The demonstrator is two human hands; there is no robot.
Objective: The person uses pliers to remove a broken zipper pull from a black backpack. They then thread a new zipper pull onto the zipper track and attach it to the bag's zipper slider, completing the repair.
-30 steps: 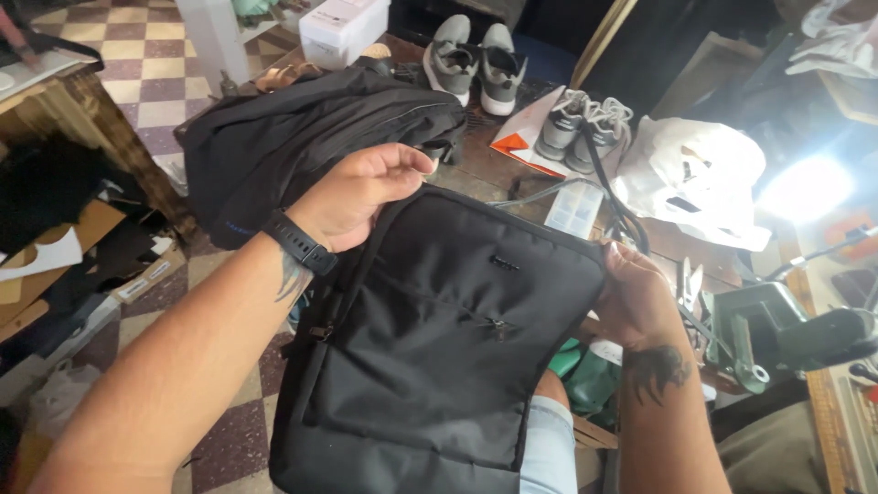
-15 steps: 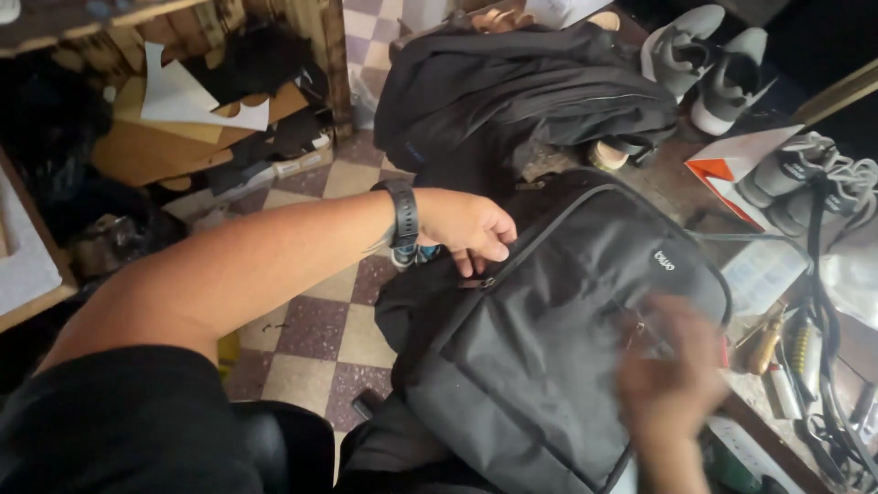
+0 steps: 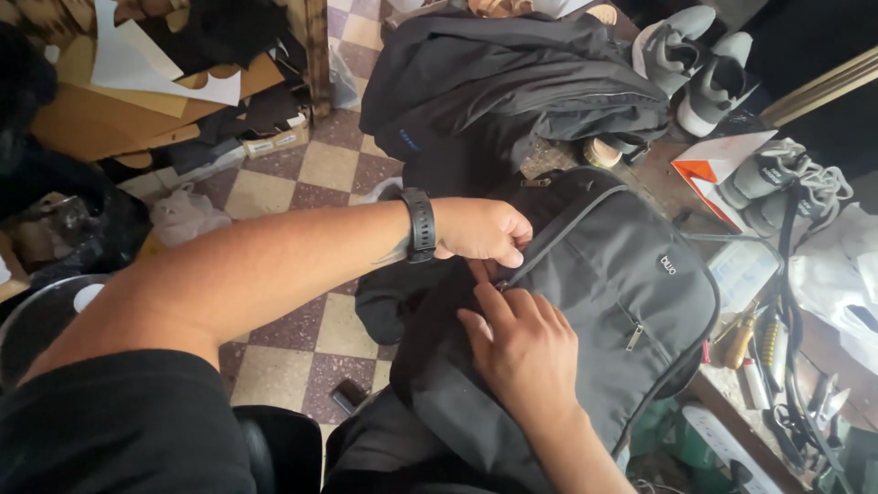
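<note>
black backpack point(image 3: 604, 302) lies across the person's lap, its upper end against the cluttered bench point(image 3: 668, 197). left hand point(image 3: 480, 229) is pinched shut at the zip line on the pack's side edge, fingertips closed on what appears to be the zip pull (the pull itself is hidden under the fingers). right hand point(image 3: 526, 348) lies flat and open on the fabric just below, forefinger pointing at the same spot, gripping nothing.

risks, as judged: loose fabric beside the zip could be caught in the slider, since the panel is slack and only pressed down on one side. the pack overhangs the knee and could slide toward the checkered floor point(image 3: 315, 174) if the flat hand lifts.

surroundings: a dark jacket point(image 3: 512, 82) is heaped just beyond the pack, touching its top. grey sneakers point(image 3: 695, 55), an orange-and-white box point(image 3: 718, 165) and hand tools point(image 3: 759, 338) crowd the bench, leaving little room to lay the pack flat.
</note>
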